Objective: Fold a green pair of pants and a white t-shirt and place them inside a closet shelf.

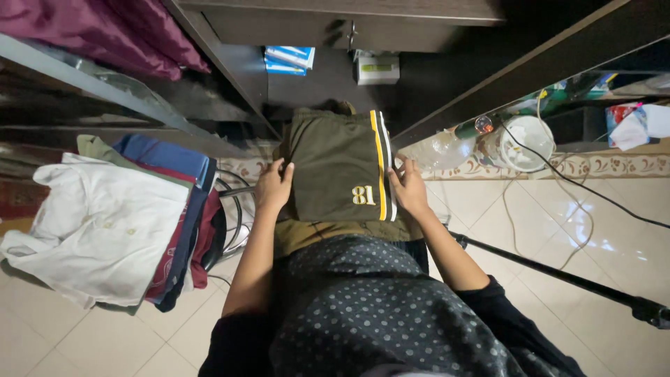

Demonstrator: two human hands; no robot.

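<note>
Tiled floor [607, 244]: black cable [593, 192], white round appliance [525, 143], black tripod leg [558, 276] on it.
</note>
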